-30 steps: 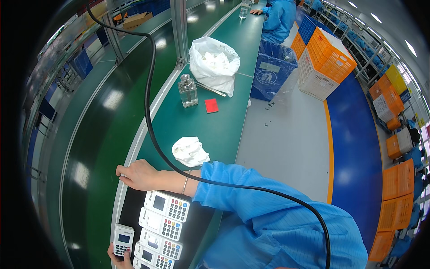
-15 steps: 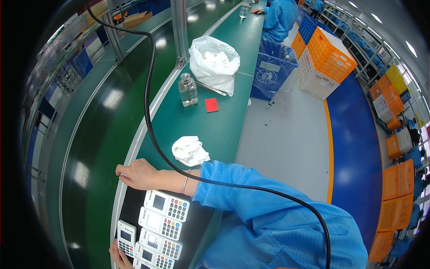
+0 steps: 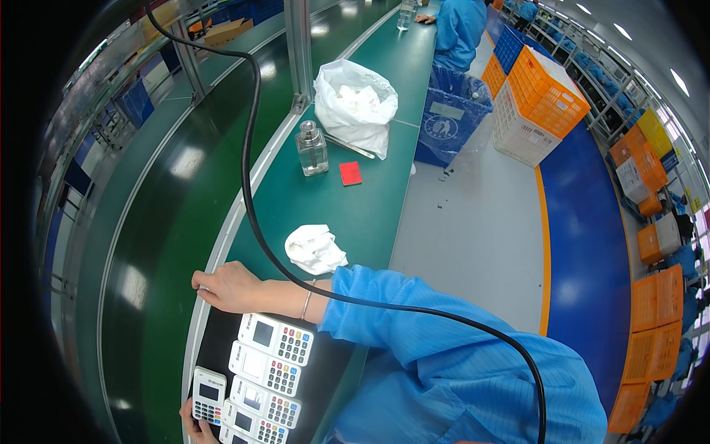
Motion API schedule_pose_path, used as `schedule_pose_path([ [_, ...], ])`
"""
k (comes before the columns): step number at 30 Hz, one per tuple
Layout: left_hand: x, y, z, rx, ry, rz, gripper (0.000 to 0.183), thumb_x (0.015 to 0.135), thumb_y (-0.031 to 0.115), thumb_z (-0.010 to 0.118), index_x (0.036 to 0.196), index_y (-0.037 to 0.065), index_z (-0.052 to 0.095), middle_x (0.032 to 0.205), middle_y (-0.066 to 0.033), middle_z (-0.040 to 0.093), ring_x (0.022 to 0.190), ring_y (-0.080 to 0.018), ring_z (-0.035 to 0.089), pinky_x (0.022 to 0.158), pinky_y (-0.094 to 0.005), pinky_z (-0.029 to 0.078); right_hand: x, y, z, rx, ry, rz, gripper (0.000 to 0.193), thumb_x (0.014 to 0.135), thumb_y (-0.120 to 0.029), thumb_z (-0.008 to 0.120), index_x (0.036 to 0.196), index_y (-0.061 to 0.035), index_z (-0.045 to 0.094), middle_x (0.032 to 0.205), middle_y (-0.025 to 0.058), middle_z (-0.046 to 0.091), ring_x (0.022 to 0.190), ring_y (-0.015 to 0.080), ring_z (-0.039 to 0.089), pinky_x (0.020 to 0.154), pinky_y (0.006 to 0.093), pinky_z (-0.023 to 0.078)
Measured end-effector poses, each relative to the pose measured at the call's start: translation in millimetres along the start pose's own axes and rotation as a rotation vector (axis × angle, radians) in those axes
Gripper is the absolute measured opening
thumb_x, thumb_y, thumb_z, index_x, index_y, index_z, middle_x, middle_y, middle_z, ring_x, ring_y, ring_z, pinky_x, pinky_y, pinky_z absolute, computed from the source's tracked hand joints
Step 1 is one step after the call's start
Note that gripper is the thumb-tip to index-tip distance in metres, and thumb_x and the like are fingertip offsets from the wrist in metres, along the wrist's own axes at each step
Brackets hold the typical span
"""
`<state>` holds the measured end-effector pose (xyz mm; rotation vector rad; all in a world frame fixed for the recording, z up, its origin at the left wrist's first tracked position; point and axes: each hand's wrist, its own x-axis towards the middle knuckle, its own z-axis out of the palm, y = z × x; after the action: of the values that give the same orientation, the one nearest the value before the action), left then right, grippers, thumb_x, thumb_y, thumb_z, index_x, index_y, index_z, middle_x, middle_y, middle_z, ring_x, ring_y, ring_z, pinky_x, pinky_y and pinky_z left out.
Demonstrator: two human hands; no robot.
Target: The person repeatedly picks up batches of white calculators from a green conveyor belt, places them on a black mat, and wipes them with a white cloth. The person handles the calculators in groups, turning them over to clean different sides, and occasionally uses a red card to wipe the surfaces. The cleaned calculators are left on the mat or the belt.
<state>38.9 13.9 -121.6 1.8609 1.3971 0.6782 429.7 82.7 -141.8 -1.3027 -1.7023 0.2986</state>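
Note:
My left hand (image 3: 197, 427), partly cut off by the lower edge, has its fingers closed at the lower end of a small white card payment terminal (image 3: 209, 386) with a dark screen and keypad. This terminal stands apart, beside the metal rail. Several more white card payment terminals (image 3: 275, 338) lie in an overlapping row on a black mat (image 3: 325, 385). Beyond the row, my right hand (image 3: 233, 287) rests at the metal rail (image 3: 216, 255) with its fingers curled in. What those fingers hold, if anything, is hidden. A crumpled white cloth (image 3: 316, 249) lies just past my right wrist.
A black cable (image 3: 246, 148) hangs across the view over my right arm. Farther along the green bench stand a glass bottle (image 3: 312, 152), a red square (image 3: 350, 174), tweezers (image 3: 349, 146) and a white plastic bag (image 3: 355, 96). A blue bin (image 3: 451, 118) and stacked crates (image 3: 536, 96) stand right; a co-worker (image 3: 457, 33) sits beyond.
The terminal at my left hand has tilted slightly, and the fingers there have shifted a little. My right hand keeps its place at the rail.

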Motion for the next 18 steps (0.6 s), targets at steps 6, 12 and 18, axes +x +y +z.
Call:
schedule_pose_path([
  [6, -6.1, -0.6, 1.2, -0.225, -0.005, -0.037, 0.053, 0.091, -0.003, 0.068, 0.142, 0.000, 0.053, 0.132, -0.0166, 0.062, 0.120, -0.0266, 0.058, 0.103, -0.0406, 0.047, 0.0, 0.4, 2.2, 0.011, 0.014, -0.017, 0.014, 0.096, -0.020, 0.060, 0.105, -0.0084, 0.060, 0.058, 0.0105, 0.060, 0.056, 0.0329, 0.063, 0.060, 0.0465, 0.050],
  [12, 3.5, 15.8, 17.1, -0.221, 0.330, -0.074, 0.046, 0.097, 0.000, 0.064, 0.141, -0.001, 0.054, 0.134, -0.0202, 0.061, 0.118, -0.0302, 0.060, 0.103, -0.0424, 0.048, -0.8, 2.3, 1.7, -0.019, 0.000, 0.003, 0.015, 0.096, -0.020, 0.060, 0.106, -0.0085, 0.060, 0.059, 0.0105, 0.061, 0.056, 0.0329, 0.064, 0.059, 0.0466, 0.050],
  [18, 8.9, -53.7, -6.0, -0.047, 0.307, 0.098, 0.040, 0.095, 0.003, 0.064, 0.134, -0.002, 0.057, 0.127, -0.0150, 0.061, 0.118, -0.0243, 0.058, 0.106, -0.0381, 0.043, 2.0, -7.2, -2.7, 0.030, -0.026, 0.033, 0.016, 0.095, -0.021, 0.060, 0.103, -0.0062, 0.061, 0.063, 0.0152, 0.064, 0.060, 0.0367, 0.065, 0.063, 0.0495, 0.051],
])
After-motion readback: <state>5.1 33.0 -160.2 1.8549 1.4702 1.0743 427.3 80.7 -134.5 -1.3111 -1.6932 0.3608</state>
